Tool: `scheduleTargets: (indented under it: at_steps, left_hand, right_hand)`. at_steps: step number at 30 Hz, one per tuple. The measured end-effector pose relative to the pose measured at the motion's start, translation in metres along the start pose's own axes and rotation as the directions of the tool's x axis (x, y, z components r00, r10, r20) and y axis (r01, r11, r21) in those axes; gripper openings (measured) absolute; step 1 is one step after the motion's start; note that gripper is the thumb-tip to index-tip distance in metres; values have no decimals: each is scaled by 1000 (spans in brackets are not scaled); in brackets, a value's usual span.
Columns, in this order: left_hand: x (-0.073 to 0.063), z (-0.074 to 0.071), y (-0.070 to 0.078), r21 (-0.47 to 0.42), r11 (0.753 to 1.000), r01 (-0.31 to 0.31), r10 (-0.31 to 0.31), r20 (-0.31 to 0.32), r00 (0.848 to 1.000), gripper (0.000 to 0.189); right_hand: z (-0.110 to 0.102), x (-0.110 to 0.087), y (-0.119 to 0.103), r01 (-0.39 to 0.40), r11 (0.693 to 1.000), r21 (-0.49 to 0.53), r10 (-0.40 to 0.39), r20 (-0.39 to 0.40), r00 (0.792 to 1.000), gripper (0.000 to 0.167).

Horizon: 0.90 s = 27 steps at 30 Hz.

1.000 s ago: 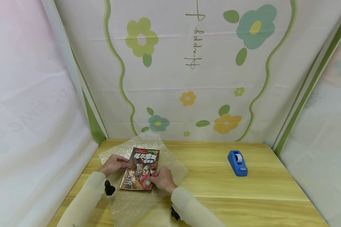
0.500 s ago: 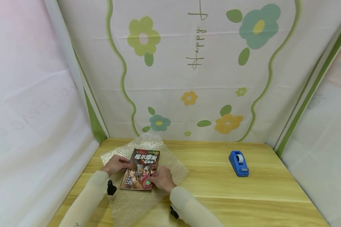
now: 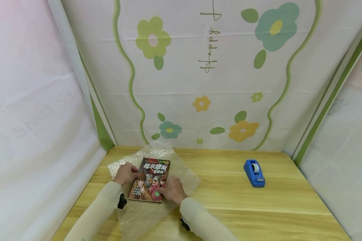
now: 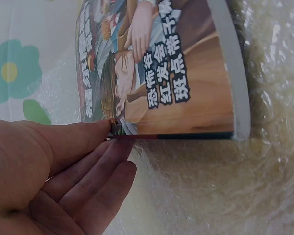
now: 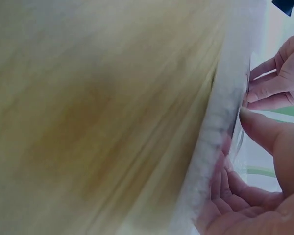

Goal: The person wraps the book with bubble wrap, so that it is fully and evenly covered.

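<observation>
A paperback book with an illustrated cover and white Chinese lettering lies face up on a sheet of bubble wrap. My left hand pinches its left edge. In the left wrist view, that hand's thumb rests at the cover's border and the fingers reach underneath, above the bubble wrap. My right hand grips the lower right edge, thumb on the cover. Seen edge-on in the right wrist view, the right hand has its thumb apart from curled fingers, with the left hand beyond.
A blue tape dispenser holding a roll of tape stands on the right of the wooden table. White cloth walls with printed flowers enclose the table at the back and both sides.
My left hand and forearm have shifted slightly right, and the wrist is turned more upright. The right hand keeps its place on the book. The head view has shifted a little.
</observation>
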<state>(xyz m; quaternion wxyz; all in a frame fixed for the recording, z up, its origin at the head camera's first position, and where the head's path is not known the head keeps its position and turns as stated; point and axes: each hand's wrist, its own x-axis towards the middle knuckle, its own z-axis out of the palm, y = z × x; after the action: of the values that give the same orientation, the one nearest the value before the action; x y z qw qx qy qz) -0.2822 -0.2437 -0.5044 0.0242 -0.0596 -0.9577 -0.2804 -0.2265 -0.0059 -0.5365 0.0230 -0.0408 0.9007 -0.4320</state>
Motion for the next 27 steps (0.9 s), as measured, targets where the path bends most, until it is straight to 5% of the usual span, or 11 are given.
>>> scheduleTargets:
  at_steps: [7,16,22,27]
  left_hand:
    - [-5,-9,-2,43,999,-21,20,31,999,16]
    - [-13,-19,-20,9,990,-144,141,130,981,38]
    - [-20,-23,-32,156,954,-255,232,150,961,59]
    - [-26,-23,-41,253,904,-346,300,201,932,67]
  right_hand:
    - [-12,-1,1,25,999,45,-30,90,995,66]
    - [-37,0,10,116,990,75,-129,198,972,59]
    - [-57,-1,15,257,957,-135,-225,212,951,31]
    - [-73,-9,16,330,869,-368,-238,274,932,72]
